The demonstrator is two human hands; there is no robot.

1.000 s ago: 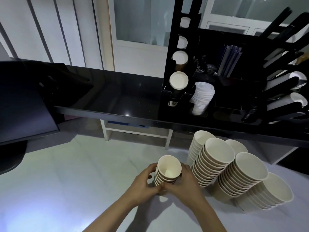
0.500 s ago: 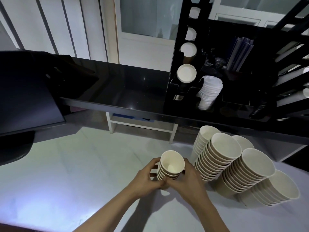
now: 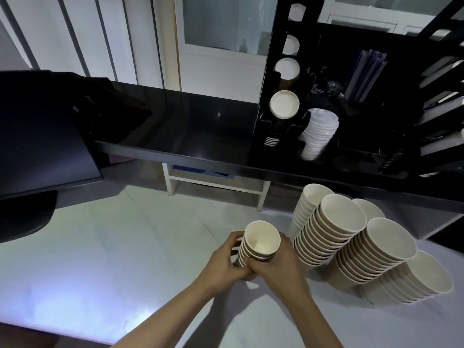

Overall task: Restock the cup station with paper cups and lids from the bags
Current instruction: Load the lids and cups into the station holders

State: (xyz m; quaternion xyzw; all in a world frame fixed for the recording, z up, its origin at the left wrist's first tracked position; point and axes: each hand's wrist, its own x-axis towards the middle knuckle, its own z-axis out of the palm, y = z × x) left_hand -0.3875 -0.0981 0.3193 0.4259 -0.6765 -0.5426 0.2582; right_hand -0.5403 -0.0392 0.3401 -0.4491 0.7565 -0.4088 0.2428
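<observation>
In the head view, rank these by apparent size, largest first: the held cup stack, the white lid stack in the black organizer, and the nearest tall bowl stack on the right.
1. Tall bowl stack, though it is near the camera.
2 and 3. Held cup stack and white lid stack look alike; the lids sit farther away, so no ranking.

A long black counter (image 3: 180,126) runs across the middle. At its left end sits a dark monitor (image 3: 37,136) (screen blank). Under the counter stands a white shelf frame (image 3: 216,184). Behind the counter are a white paneled wall (image 3: 82,38) and a door with frosted glass (image 3: 223,23). Below the counter spreads a pale tabletop (image 3: 100,259).
</observation>
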